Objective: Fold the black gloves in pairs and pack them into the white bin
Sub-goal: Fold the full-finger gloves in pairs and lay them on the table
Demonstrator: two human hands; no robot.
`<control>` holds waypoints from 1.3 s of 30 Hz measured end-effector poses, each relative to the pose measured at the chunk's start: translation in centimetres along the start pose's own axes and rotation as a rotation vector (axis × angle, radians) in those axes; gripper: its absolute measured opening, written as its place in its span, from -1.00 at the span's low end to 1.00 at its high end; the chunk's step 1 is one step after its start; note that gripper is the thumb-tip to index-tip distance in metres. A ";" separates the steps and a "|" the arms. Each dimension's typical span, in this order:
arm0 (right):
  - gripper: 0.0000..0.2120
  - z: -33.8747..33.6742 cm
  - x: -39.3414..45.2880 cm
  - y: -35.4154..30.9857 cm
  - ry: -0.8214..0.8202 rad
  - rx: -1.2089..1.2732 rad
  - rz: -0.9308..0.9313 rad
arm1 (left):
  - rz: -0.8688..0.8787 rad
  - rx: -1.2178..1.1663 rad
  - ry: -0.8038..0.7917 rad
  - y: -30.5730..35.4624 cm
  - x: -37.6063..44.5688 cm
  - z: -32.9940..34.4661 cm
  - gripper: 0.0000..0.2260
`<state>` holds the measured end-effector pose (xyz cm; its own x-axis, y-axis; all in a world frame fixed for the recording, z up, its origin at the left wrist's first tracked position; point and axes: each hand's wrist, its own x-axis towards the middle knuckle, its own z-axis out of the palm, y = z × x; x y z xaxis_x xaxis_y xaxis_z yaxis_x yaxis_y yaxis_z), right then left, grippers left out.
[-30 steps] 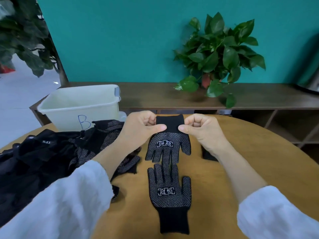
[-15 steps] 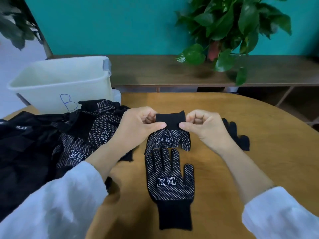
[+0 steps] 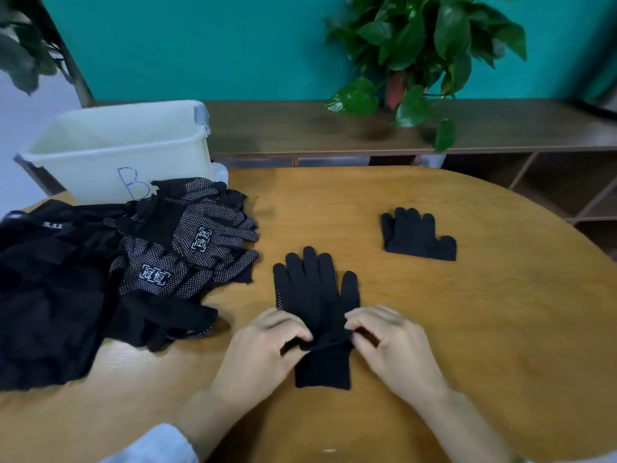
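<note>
Pinching the cuff of a black glove pair (image 3: 315, 295) lying flat mid-table (image 3: 467, 329), left hand (image 3: 263, 352) and right hand (image 3: 394, 349) fingers closed on it; white bin (image 3: 113, 148) far left.

Soft, even indoor light, with a wide-angle bend at the edges.

Light falls gently from above and spreads evenly over my table (image 3: 467, 329), with a faint sheen on the wood and no hard glare. Shadows are soft: a dim one hugs the pile of gloves (image 3: 187, 262) along its near edge, another sits under the plant (image 3: 424, 51) on the shelf (image 3: 300, 128). My left hand (image 3: 263, 355) and right hand (image 3: 397, 352) look slightly smeared with motion blur, fingers least crisp. The black fabric swallows detail, only its white dots read clearly. Straight lines bow towards the frame edges, and the corners look softer. The white bin (image 3: 110, 145) shows bright, nearly washed out.
</note>
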<state>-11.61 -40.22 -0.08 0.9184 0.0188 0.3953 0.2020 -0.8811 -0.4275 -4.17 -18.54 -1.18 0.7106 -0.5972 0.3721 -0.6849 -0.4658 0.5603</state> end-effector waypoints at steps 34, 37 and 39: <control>-0.78 1.2 -2.5 -1.9 0.087 -0.212 -0.271 | 0.258 0.293 -0.018 0.2 -2.4 -0.2 -0.73; -0.84 1.3 -2.9 -2.1 0.110 -0.213 -0.281 | 0.242 0.283 -0.059 0.3 -2.4 -0.3 -0.58; -0.83 1.5 -3.1 -2.2 0.108 -0.196 -0.267 | 0.250 0.278 -0.056 0.3 -2.4 -0.3 -0.58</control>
<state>-14.36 -37.70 -1.55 0.7987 0.2197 0.5602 0.3512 -0.9261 -0.1375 -6.04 -17.02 -1.68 0.5112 -0.7459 0.4269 -0.8592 -0.4560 0.2322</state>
